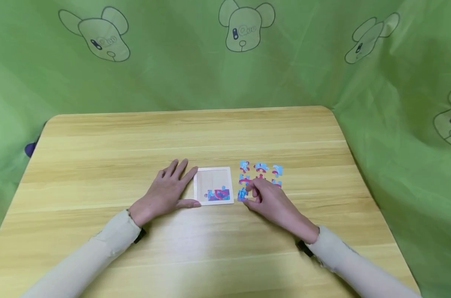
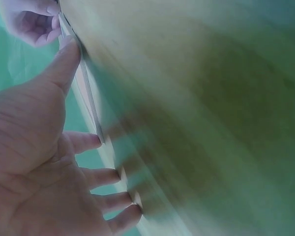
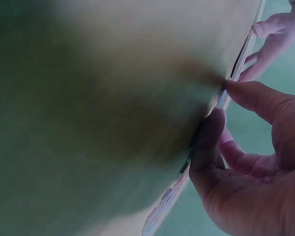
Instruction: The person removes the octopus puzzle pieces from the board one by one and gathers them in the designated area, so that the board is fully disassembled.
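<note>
A small square puzzle tray (image 1: 231, 186) with a pale raised rim lies on the table. Joined blue, pink and purple pieces (image 1: 218, 195) fill its lower right part. The left hand (image 1: 165, 192) has its fingers spread, thumb and index fingertip touching the tray's left side. Just right of the tray, the right hand (image 1: 271, 203) pinches a blue puzzle piece (image 1: 242, 194) by its edges, between thumb and fingertips. In the right wrist view, a sliver of this piece (image 3: 221, 98) shows beside the thumb. Whether it is lifted off the table I cannot tell.
Several loose puzzle pieces (image 1: 261, 167) lie in rows right of the tray; the right hand partly covers the lower ones. The wooden table (image 1: 195, 132) has rounded far corners. A green curtain (image 1: 180, 74) with printed animal heads hangs behind it and along the sides.
</note>
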Action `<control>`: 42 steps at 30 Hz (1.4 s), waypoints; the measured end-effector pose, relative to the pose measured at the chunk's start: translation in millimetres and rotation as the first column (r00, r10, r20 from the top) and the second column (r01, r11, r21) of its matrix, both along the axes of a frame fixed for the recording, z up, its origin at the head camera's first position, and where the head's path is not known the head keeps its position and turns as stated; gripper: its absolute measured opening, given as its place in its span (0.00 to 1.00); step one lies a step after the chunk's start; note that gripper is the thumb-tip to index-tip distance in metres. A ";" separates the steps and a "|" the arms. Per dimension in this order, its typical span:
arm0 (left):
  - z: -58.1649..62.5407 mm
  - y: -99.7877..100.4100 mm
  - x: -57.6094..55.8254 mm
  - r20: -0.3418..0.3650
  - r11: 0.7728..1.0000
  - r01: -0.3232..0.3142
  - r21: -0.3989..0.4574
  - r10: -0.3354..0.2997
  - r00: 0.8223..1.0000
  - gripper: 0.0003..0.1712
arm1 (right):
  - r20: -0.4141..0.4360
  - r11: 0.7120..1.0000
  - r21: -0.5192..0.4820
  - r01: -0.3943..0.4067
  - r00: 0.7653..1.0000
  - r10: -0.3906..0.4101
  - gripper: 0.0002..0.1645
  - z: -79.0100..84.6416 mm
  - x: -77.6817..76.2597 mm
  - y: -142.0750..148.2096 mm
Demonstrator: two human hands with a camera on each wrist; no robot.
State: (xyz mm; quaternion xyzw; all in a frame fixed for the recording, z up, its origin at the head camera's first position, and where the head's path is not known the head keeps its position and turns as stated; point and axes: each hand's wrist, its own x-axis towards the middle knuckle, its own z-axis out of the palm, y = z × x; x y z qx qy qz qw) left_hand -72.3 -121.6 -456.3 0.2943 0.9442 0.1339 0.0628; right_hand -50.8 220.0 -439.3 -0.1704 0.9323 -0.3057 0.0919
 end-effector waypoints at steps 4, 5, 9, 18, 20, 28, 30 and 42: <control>-0.9 0.0 0.4 0.005 1.000 0.000 -0.001 0.000 1.000 0.62 | -0.021 1.000 0.018 0.004 1.000 -0.003 0.15 -1.7 -0.8 -2.2; -0.8 -0.1 0.5 0.006 1.000 -0.001 -0.003 0.001 1.000 0.62 | -0.020 1.000 0.019 0.004 1.000 -0.004 0.14 -1.8 -1.1 -2.5; 0.3 -1.4 0.5 0.013 1.000 -0.005 -0.007 0.005 1.000 0.63 | -0.005 1.000 0.022 0.006 1.000 -0.006 0.14 -1.7 -2.9 -3.5; 5.7 1.6 -4.1 -0.041 0.997 0.023 -0.068 -0.025 0.999 0.64 | 0.020 0.999 -0.005 0.032 0.999 -0.032 0.18 0.9 -1.8 -3.1; 8.6 2.1 -4.8 -0.044 0.996 0.025 -0.082 -0.029 0.999 0.64 | 0.012 0.999 -0.019 0.031 0.999 -0.031 0.19 1.3 -1.9 -5.1; 14.5 -3.0 -3.2 -0.039 0.994 0.030 -0.108 -0.034 0.999 0.64 | -0.058 0.988 -0.141 -0.068 0.997 0.060 0.16 5.9 -4.0 -27.2; 14.5 -4.4 -2.6 -0.040 0.993 0.026 -0.113 -0.031 0.999 0.64 | -0.065 0.978 -0.172 -0.118 0.992 0.108 0.16 8.1 -5.0 -36.6; 12.7 -5.4 2.5 -0.036 0.992 0.012 -0.124 -0.016 0.999 0.65 | 0.002 0.963 -0.079 -0.257 0.966 0.258 0.16 3.1 -13.2 -74.8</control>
